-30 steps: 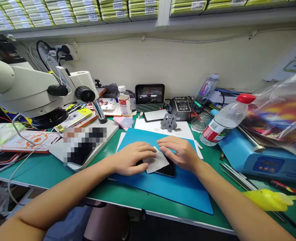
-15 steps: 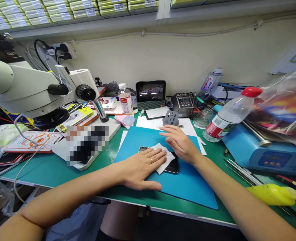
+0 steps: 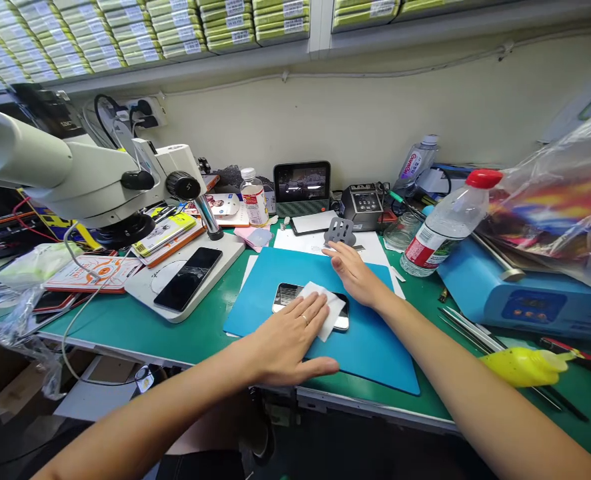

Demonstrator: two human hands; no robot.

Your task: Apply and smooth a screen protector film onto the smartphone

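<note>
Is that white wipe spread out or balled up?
Spread out: the wipe lies fairly flat over the phone, corners showing beyond the left hand.

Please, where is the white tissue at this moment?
In the head view, the white tissue is near the centre, lying across the phone on the blue mat, partly under the left hand.

Legible at ten o'clock on the black box (image 3: 50, 113): "SZ"; too small or blurred on packs (image 3: 225, 23) at eleven and bottle (image 3: 415, 163) at two.
</note>
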